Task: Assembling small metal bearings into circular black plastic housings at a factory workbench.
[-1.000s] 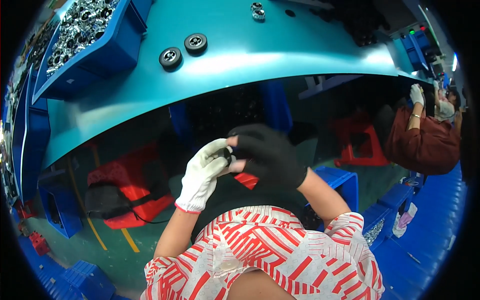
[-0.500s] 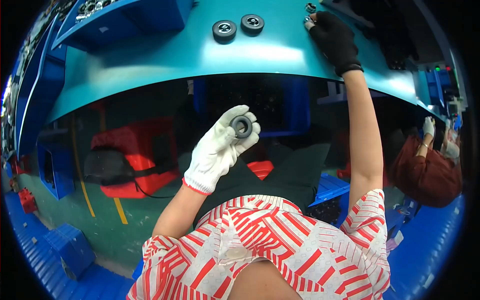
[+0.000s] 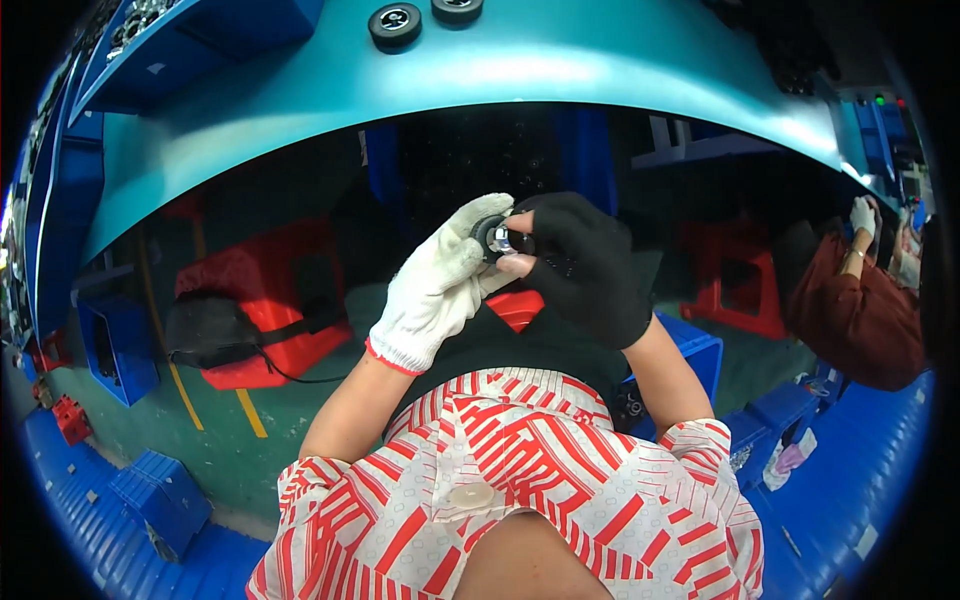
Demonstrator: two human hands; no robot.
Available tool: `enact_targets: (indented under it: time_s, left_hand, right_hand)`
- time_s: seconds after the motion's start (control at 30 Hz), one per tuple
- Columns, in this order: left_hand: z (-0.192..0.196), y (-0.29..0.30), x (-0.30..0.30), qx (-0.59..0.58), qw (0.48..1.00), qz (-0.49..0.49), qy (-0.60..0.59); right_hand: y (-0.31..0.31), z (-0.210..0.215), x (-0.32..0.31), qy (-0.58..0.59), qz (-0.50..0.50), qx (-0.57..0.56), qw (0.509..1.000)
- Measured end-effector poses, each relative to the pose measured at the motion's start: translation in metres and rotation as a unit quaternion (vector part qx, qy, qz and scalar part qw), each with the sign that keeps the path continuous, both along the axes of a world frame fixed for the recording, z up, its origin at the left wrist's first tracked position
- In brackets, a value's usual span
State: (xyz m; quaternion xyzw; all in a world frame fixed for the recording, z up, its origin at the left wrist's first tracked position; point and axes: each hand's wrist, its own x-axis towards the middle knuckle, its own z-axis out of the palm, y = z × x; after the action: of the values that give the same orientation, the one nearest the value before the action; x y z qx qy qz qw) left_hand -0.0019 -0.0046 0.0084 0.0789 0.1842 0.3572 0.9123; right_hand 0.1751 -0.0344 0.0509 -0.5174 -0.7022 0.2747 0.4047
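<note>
My left hand (image 3: 428, 280), in a white knit glove with a red cuff, is closed around a small black rubber tire (image 3: 482, 236) in front of my body. My right hand (image 3: 590, 268) wears a black glove with bare fingertips. Its thumb and finger pinch a shiny chrome wheel hub (image 3: 501, 239), held up to the tire's opening. How deep the hub sits in the tire is hidden by the fingers. Two black wheels with silver centres, a left wheel (image 3: 394, 27) and a right wheel (image 3: 457, 9), lie on the table beyond my hands.
The teal table (image 3: 300, 120) curves across ahead, above my lap. A blue bin (image 3: 190, 60) with shiny parts stands at its far left. A red stool (image 3: 265, 300) bearing a black bag (image 3: 212, 332) is at left. Another person (image 3: 850, 310) sits at right.
My right hand has come back from the far right of the table, bringing the chrome hub to the tire in my left hand. The view has shifted, so the two wheels sit nearer the top edge.
</note>
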Motion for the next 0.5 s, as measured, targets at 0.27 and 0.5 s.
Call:
enact_targets:
  time_s: [0.27, 0.5]
  left_hand:
    - [0.000, -0.005, 0.003, 0.003, 1.000, -0.018, 0.019]
    - [0.005, -0.007, 0.004, 0.074, 0.989, -0.010, 0.130]
  right_hand:
    - [-0.013, -0.021, -0.002, -0.070, -0.021, 0.060, 0.996]
    - [-0.022, -0.031, -0.013, 0.066, -0.075, -0.026, 0.995]
